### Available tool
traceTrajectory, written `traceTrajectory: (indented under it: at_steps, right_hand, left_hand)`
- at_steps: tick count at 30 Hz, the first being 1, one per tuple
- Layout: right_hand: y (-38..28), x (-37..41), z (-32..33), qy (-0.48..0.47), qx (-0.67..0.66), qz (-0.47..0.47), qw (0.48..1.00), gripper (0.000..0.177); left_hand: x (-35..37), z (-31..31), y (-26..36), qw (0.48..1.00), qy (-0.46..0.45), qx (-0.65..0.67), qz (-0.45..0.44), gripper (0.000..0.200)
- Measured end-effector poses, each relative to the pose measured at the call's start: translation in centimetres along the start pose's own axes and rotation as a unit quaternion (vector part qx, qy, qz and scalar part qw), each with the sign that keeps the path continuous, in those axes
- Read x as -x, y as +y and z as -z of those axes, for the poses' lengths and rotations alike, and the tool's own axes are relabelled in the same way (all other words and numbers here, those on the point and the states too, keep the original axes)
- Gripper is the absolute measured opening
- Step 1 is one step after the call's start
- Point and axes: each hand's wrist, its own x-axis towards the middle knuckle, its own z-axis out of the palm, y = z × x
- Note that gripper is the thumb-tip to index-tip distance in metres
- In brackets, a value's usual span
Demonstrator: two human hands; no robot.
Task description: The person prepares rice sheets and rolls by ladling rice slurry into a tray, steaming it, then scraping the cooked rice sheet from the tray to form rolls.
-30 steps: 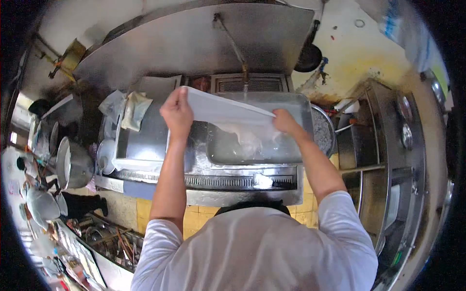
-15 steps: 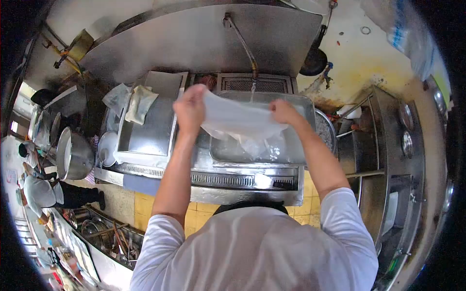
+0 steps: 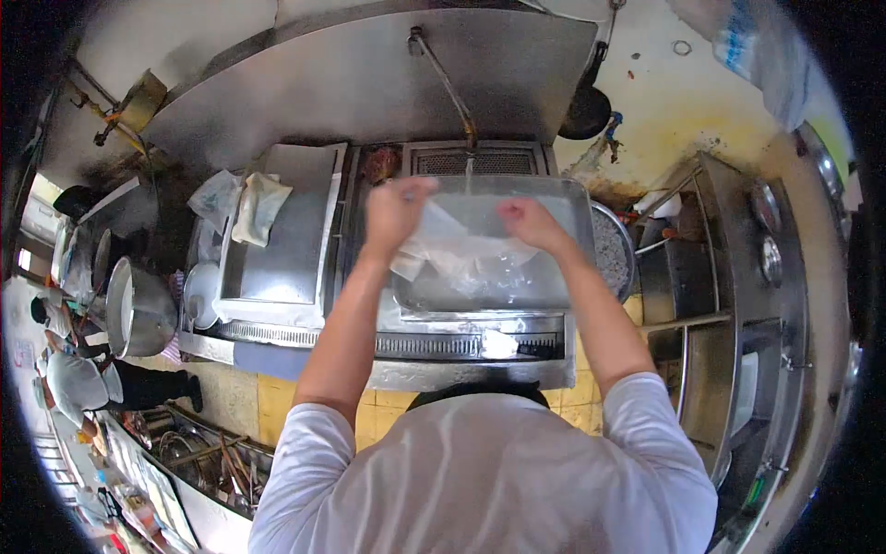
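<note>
A thin white cloth (image 3: 460, 256), wet and folded on itself, hangs low over a metal tray (image 3: 583, 217) of water, its lower part touching the water. My left hand (image 3: 395, 217) is closed above the tray's left side, pinching an upper corner of the cloth. On the other side my right hand (image 3: 533, 224) is curled closed at the cloth's right end; its grip is partly blurred. Water runs into the tray from a tap (image 3: 469, 138) at the back.
Left of the tray is a shallow metal pan (image 3: 277, 268) with a folded cloth (image 3: 261, 210) on its rim. A round basin (image 3: 611, 249) of pale bits stands right. A large pot (image 3: 138, 305) and a co-worker (image 3: 88, 379) are far left; metal shelving (image 3: 711, 277) is right.
Both hands have come closer together, and the cloth, stretched out between them before, has dropped lower and bunched into the water tray. The view has shifted slightly.
</note>
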Motion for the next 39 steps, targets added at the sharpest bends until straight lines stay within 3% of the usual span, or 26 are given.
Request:
traceTrajectory:
  at_steps: [1, 2, 3, 4, 5, 6, 8, 12, 16, 17, 18, 19, 20, 24, 26, 28, 30, 32, 34, 35, 36, 37, 39]
  right_hand:
    - [-3.2, -0.6, -0.9, 0.024, -0.100, 0.010, 0.995, 0.028]
    - [-6.3, -1.1, -1.7, 0.049, -0.201, 0.021, 0.978, 0.029]
    - [-7.8, -1.5, -1.9, 0.050, -0.199, 0.021, 0.978, 0.029]
    - [-8.7, -2.1, -1.8, 0.042, -0.104, -0.028, 0.993, 0.029]
    - [-9.4, -2.1, -1.5, 0.035, -0.008, -0.078, 0.996, 0.028]
    - [-9.6, -1.7, -1.0, 0.040, -0.006, -0.078, 0.996, 0.028]
    - [-9.7, -0.7, -0.1, 0.118, 0.059, -0.016, 0.991, 0.030]
    - [-10.2, 1.4, 5.0, 0.224, 0.088, 0.004, 0.971, 0.031]
    - [-11.7, 3.9, 9.6, 0.315, 0.090, 0.040, 0.944, 0.031]
    - [-10.9, 4.2, 11.3, 0.331, 0.107, 0.064, 0.935, 0.032]
    - [-9.7, 4.2, 13.1, 0.361, 0.061, 0.022, 0.930, 0.031]
    - [-14.4, 5.9, 14.1, 0.336, -0.083, -0.012, 0.938, 0.030]
    - [-16.8, 6.9, 15.4, 0.352, -0.064, 0.016, 0.933, 0.028]
    - [-23.0, 10.3, 19.5, 0.411, 0.018, 0.139, 0.901, 0.021]
    - [-24.6, 12.3, 20.8, 0.419, -0.041, 0.188, 0.887, 0.017]
    - [-25.0, 14.9, 21.9, 0.410, -0.034, 0.194, 0.890, 0.015]
    - [-24.5, 16.7, 21.2, 0.394, 0.013, 0.171, 0.903, 0.014]
    - [-22.0, 17.4, 20.5, 0.340, 0.052, 0.149, 0.927, 0.008]
    - [-17.9, 17.3, 18.1, 0.349, 0.023, -0.035, 0.936, 0.005]
    - [-15.6, 16.6, 16.7, 0.329, -0.035, -0.067, 0.941, 0.004]
    - [-13.5, 15.5, 15.6, 0.301, 0.018, -0.081, 0.950, 0.008]
    - [-10.7, 14.0, 15.0, 0.258, -0.079, -0.129, 0.954, 0.014]
    - [-6.1, 9.8, 14.1, 0.235, -0.120, -0.079, 0.961, 0.019]
  left_hand:
    - [0.0, -1.7, 2.7, 0.997, -0.045, 0.006, 0.069, 0.022]
    - [-0.5, -3.7, 3.0, 0.993, -0.078, 0.038, 0.081, 0.028]
    - [-1.1, -5.2, 2.9, 0.987, -0.112, 0.068, 0.091, 0.034]
    - [-1.4, -5.5, 3.8, 0.987, -0.113, 0.070, 0.089, 0.034]
    - [-1.6, -5.7, 4.7, 0.971, -0.130, 0.122, 0.157, 0.041]
    - [-2.0, -5.7, 5.7, 0.948, -0.146, 0.173, 0.223, 0.047]
    - [-1.3, -5.0, 6.9, 0.949, -0.186, 0.153, 0.203, 0.052]
    - [4.7, -5.1, 5.1, 0.936, -0.265, 0.179, 0.151, 0.056]
    - [6.4, -0.4, 6.0, 0.931, -0.300, 0.091, 0.187, 0.053]
    - [6.2, 1.6, 6.5, 0.939, -0.290, 0.026, 0.181, 0.049]
    - [5.8, 3.7, 7.0, 0.943, -0.280, -0.040, 0.173, 0.045]
    - [5.4, 5.8, 7.2, 0.957, -0.243, -0.039, 0.155, 0.039]
    - [4.8, 8.0, 7.5, 0.968, -0.208, -0.037, 0.135, 0.034]
    - [3.3, 17.1, 12.7, 0.985, 0.002, -0.143, -0.095, 0.025]
    - [3.7, 20.1, 14.5, 0.977, 0.097, -0.069, -0.178, 0.023]
    - [4.6, 21.7, 15.6, 0.974, 0.115, 0.056, -0.187, 0.017]
    - [6.0, 22.2, 14.3, 0.976, 0.111, 0.098, -0.161, 0.015]
    - [7.0, 21.0, 12.1, 0.976, 0.072, 0.202, -0.020, 0.012]
    - [7.1, 18.1, 8.3, 0.968, 0.011, 0.202, 0.147, 0.011]
    - [6.8, 15.9, 6.2, 0.955, -0.005, 0.229, 0.190, 0.013]
    - [6.3, 13.2, 4.2, 0.938, -0.021, 0.256, 0.234, 0.014]
    - [5.4, 10.8, 2.2, 0.922, -0.020, 0.285, 0.261, 0.015]
    - [2.2, 6.1, -1.3, 0.912, 0.013, 0.314, 0.263, 0.019]
